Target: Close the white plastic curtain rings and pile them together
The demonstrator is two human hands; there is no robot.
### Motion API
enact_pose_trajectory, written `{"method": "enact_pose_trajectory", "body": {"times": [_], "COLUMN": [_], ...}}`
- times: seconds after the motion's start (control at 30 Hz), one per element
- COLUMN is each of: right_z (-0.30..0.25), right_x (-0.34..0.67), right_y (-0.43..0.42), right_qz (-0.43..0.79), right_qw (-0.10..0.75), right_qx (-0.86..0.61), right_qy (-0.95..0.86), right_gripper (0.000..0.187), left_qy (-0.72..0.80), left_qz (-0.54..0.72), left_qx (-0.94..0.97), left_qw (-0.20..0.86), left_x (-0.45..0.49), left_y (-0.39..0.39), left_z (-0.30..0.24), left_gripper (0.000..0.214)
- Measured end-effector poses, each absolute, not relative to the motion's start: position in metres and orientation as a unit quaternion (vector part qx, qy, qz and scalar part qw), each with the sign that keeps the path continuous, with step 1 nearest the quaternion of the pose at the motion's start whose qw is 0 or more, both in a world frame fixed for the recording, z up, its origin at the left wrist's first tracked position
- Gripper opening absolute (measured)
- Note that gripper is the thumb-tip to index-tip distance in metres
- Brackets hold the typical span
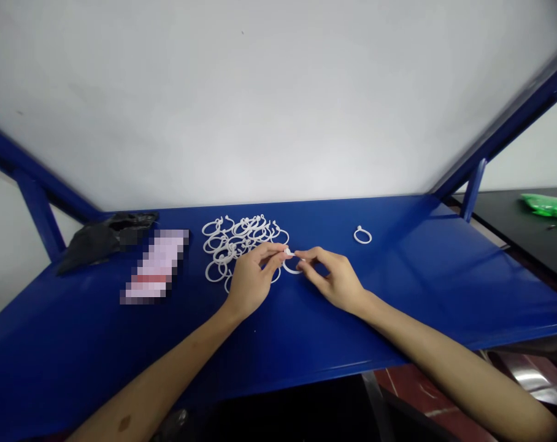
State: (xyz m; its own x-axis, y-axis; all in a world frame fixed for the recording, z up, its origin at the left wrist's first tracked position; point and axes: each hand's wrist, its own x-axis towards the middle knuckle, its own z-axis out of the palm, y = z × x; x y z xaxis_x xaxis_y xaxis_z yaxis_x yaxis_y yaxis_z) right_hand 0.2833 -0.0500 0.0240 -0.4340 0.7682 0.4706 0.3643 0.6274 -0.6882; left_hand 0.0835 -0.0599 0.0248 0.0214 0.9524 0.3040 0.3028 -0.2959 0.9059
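Observation:
Between my two hands is a white plastic curtain ring (pixel 292 270), held just above the blue table. The fingertips of my left hand (pixel 252 276) are closed in a pinch on the small knob at its top. From the other side, my right hand (pixel 336 279) pinches the same ring near that knob; its fingertips partly hide the join. Several more white rings (pixel 248 230) lie in a loose, overlapping pile behind and to the left of my left hand, which covers part of them. One separate ring (pixel 362 242) lies flat to the right, beyond my right hand.
The blue table (pixel 278 344) backs onto a pale wall (pixel 278 123). At the left lie a crumpled black plastic bag (pixel 99 242) and a blurred pink-and-white rectangular item (pixel 156 264). Blue metal braces (pixel 474 190) rise at both sides. A green bag (pixel 548 207) rests on a dark surface far right.

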Motion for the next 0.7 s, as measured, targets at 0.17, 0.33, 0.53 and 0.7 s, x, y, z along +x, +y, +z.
{"method": "enact_pose_trajectory", "body": {"times": [0.17,0.33,0.53,0.7], "right_z": [0.023,0.021,0.034,0.05], "right_x": [0.28,0.282,0.29,0.333], "right_y": [-0.054,-0.056,-0.038,-0.008], "right_qz": [0.262,0.249,0.15,-0.017], "right_qw": [0.413,0.407,0.385,0.35], "right_qx": [-0.324,-0.283,-0.291,-0.515], "right_qy": [-0.81,-0.832,-0.863,-0.782], "right_gripper": [0.012,0.012,0.016,0.018], "left_qy": [0.483,0.48,0.425,0.454], "left_qz": [0.526,0.519,0.439,0.308], "left_qx": [0.617,0.653,0.783,0.835], "left_qw": [0.332,0.27,0.113,-0.025], "left_x": [0.085,0.088,0.082,0.062], "left_y": [-0.062,-0.069,-0.061,-0.042], "left_z": [0.022,0.02,0.025,0.016], "left_gripper": [0.008,0.012,0.016,0.035]}}
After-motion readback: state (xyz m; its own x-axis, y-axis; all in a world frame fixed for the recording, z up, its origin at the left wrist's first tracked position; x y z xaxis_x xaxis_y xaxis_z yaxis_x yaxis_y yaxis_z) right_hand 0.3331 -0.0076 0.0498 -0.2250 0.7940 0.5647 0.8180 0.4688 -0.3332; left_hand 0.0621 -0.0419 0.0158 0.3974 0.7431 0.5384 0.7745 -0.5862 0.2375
